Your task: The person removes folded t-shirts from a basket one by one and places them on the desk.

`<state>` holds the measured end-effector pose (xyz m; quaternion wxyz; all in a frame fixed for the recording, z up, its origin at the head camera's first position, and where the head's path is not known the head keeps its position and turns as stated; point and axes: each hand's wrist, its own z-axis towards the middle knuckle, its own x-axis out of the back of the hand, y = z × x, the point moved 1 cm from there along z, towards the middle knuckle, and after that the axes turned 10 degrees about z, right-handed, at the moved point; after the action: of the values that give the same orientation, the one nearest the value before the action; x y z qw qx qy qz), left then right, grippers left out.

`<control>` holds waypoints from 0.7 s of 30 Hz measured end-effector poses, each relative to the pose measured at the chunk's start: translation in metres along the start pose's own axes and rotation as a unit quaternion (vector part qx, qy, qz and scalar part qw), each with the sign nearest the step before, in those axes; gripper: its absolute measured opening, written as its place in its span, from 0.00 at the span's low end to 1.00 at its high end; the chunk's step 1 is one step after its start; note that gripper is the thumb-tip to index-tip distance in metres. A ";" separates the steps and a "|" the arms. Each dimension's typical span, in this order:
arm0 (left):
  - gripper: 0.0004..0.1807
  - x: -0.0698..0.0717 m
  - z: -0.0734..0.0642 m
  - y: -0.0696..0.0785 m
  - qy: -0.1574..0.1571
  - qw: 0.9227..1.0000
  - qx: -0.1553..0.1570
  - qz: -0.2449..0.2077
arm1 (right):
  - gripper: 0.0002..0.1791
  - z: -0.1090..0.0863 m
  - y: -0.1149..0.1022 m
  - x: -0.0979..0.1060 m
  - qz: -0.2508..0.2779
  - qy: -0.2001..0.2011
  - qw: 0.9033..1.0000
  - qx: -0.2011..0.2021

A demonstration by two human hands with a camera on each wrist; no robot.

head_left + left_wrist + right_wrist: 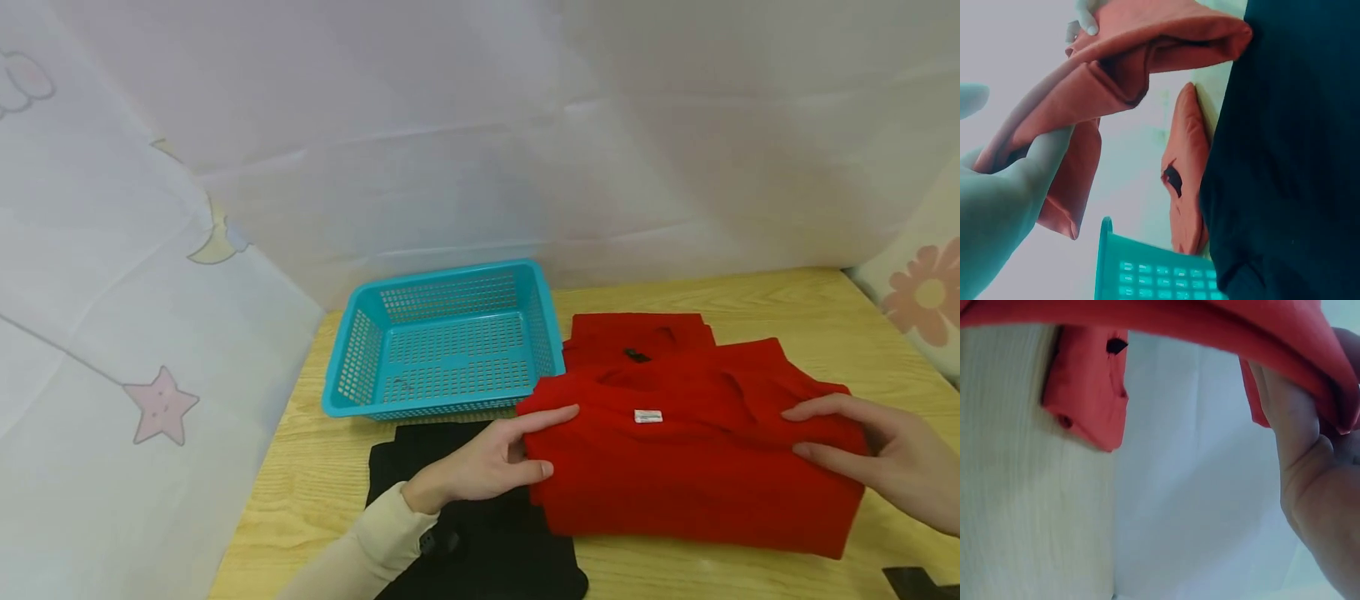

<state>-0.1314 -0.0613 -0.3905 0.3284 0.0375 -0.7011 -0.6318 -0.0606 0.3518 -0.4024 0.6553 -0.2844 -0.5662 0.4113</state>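
Note:
A folded red shirt (675,467), with a small white label at its neckline, is held up off the table between both hands. My left hand (495,458) pinches its left edge, thumb in front; in the left wrist view its layers hang in loose folds. At the opposite edge, my right hand (892,450) grips the cloth between thumb and fingers. Behind it lies a second folded red garment (637,329) with a dark neck label, partly hidden by the held one. Below my left forearm a folded black garment (480,542) rests on the table.
An open turquoise plastic basket (450,333) with perforated sides stands at the back left of the wooden table (277,492). Pale printed sheets (480,167) hang behind and beside the table. A small black object (911,582) shows at the bottom right.

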 end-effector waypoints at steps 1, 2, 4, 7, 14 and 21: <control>0.35 -0.001 0.000 0.000 -0.007 1.000 0.003 -0.005 | 0.22 -0.002 0.002 0.001 0.004 0.001 1.000 -0.003; 0.35 -0.002 0.000 0.000 -0.013 1.000 0.007 -0.012 | 0.23 -0.004 0.003 0.001 0.011 0.004 1.000 -0.002; 0.35 -0.004 0.001 0.001 -0.025 0.999 0.009 -0.031 | 0.23 -0.007 0.006 0.003 0.019 0.010 1.000 0.005; 0.36 -0.006 0.001 0.003 -0.046 0.997 0.003 -0.066 | 0.25 -0.011 0.010 0.005 0.021 0.021 0.999 0.018; 0.38 -0.014 0.000 0.006 -0.119 0.977 -0.006 -0.175 | 0.27 -0.021 0.024 0.013 0.037 0.012 0.999 0.021; 0.38 -0.029 0.000 0.011 -0.147 0.960 0.013 -0.239 | 0.32 -0.028 0.046 0.024 0.008 -0.011 0.998 0.068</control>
<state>-0.1044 -0.0456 -0.3925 0.0607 0.1147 -0.7207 -0.6810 -0.0428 0.3982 -0.4341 0.6635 -0.2394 -0.5415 0.4574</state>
